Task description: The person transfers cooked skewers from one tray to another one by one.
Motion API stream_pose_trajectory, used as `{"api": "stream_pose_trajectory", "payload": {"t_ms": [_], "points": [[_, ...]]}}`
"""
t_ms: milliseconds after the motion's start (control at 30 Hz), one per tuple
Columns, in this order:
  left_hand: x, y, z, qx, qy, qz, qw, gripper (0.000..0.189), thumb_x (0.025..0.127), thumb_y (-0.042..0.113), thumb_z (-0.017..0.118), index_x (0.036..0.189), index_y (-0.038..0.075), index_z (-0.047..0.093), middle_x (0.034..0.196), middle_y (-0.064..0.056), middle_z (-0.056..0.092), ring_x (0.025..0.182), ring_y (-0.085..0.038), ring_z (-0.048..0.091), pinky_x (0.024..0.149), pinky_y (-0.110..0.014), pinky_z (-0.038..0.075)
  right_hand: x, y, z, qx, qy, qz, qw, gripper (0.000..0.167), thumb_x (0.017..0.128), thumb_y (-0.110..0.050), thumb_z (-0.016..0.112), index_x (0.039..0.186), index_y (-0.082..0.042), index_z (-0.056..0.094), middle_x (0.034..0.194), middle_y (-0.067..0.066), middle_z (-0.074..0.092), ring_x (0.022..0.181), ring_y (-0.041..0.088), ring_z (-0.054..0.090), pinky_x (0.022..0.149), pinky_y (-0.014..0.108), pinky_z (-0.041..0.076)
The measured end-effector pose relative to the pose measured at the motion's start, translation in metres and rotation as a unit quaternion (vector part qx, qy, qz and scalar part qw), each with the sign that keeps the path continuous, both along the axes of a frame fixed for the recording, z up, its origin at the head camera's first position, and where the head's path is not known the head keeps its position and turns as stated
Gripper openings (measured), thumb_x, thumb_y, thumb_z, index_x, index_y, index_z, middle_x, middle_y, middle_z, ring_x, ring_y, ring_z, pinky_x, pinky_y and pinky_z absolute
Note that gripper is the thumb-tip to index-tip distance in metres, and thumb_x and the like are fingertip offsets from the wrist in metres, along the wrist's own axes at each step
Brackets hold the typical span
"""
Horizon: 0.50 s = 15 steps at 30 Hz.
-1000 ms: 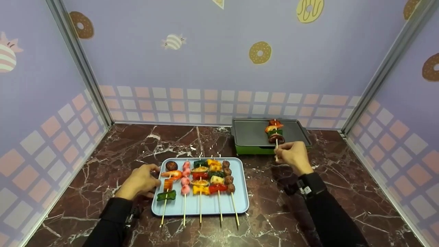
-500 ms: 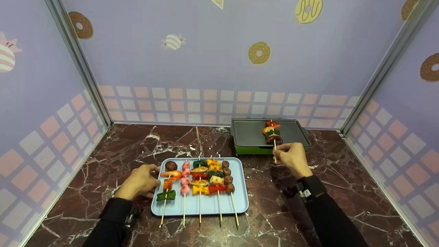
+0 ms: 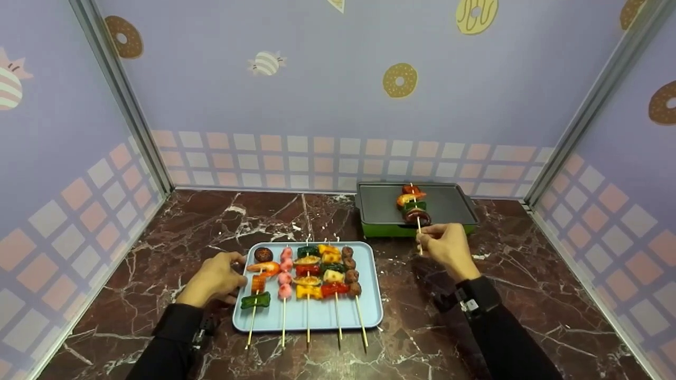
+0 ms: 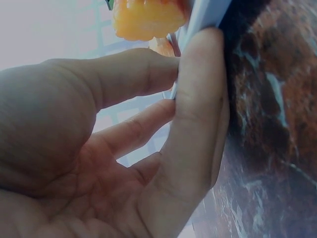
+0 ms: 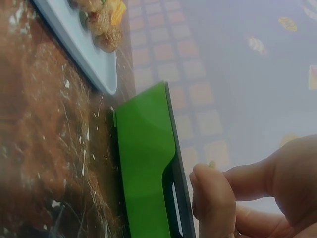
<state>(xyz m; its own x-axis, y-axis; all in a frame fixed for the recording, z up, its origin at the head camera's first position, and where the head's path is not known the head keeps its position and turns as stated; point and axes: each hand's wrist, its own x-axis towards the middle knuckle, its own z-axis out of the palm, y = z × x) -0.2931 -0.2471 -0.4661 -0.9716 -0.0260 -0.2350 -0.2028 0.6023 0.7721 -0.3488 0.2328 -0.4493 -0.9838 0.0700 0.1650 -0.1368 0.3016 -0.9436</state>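
In the head view my right hand (image 3: 448, 249) pinches the bare stick of a skewer (image 3: 413, 205) threaded with a dark round slice, green pepper, shrimp and a reddish piece. Its food lies over the dark plate of a green tabletop grill (image 3: 380, 230). The right wrist view catches the stick's end (image 5: 212, 163) between thumb and finger. On the left, my left hand (image 3: 214, 279) grips the rim of a light blue tray (image 3: 323, 319) between thumb and fingers. A corn piece (image 4: 146, 20) shows just above that grip in the left wrist view.
Several skewers lie side by side on the tray, including pink balls (image 3: 285, 278), mixed vegetables (image 3: 307, 270) and brown meatballs (image 3: 352, 276). Their sticks overhang the front rim. A patterned back wall (image 3: 317, 105) stands behind the marble-look table (image 3: 253, 216).
My right hand has moved slightly left and toward me, and the skewer has shifted left across the grill plate. The left hand and tray have stayed put.
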Motion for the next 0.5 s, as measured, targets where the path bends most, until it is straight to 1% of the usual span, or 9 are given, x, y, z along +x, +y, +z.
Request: {"api": "stream_pose_trajectory", "payload": {"t_ms": [100,233,333,500], "points": [[0.0,0.0,0.0,0.001,0.001,0.0,1.0,0.049,0.072,-0.006,0.063,0.118,0.006,0.052,0.078,-0.017,0.06,0.057,-0.027,0.061,0.045,-0.039,0.054,0.004,-0.002,0.0,-0.012,-0.005,0.006,0.9999,0.015,0.081,-0.002,0.065,0.094,0.006,0.066,0.084,0.025,0.062,0.07,0.032,0.063,0.056,0.036,0.056],[-0.001,0.0,-0.001,0.004,0.002,0.0,1.0,0.049,0.073,-0.006,0.062,0.119,0.006,0.052,0.079,-0.017,0.06,0.057,-0.027,0.061,0.045,-0.039,0.054,0.009,-0.005,0.001,-0.024,-0.005,0.006,0.9997,0.012,0.081,-0.001,0.065,0.091,0.003,0.066,0.083,0.025,0.062,0.069,0.033,0.063,0.055,0.036,0.056],[-0.002,0.0,-0.002,0.007,0.0,0.0,1.0,0.049,0.072,-0.007,0.062,0.119,0.005,0.052,0.079,-0.017,0.06,0.057,-0.027,0.061,0.045,-0.04,0.054,0.014,-0.008,0.002,-0.032,-0.004,0.008,0.9994,0.011,0.08,-0.001,0.065,0.09,0.003,0.067,0.08,0.023,0.063,0.069,0.035,0.063,0.054,0.037,0.056],[-0.002,0.0,-0.004,0.007,-0.001,0.001,1.0,0.049,0.073,-0.006,0.063,0.118,0.006,0.053,0.08,-0.018,0.059,0.055,-0.028,0.061,0.044,-0.04,0.054,0.025,-0.015,0.003,-0.034,-0.002,0.022,0.9992,0.011,0.079,0.0,0.066,0.09,0.001,0.068,0.08,0.025,0.062,0.071,0.04,0.061,0.053,0.038,0.056]]}}
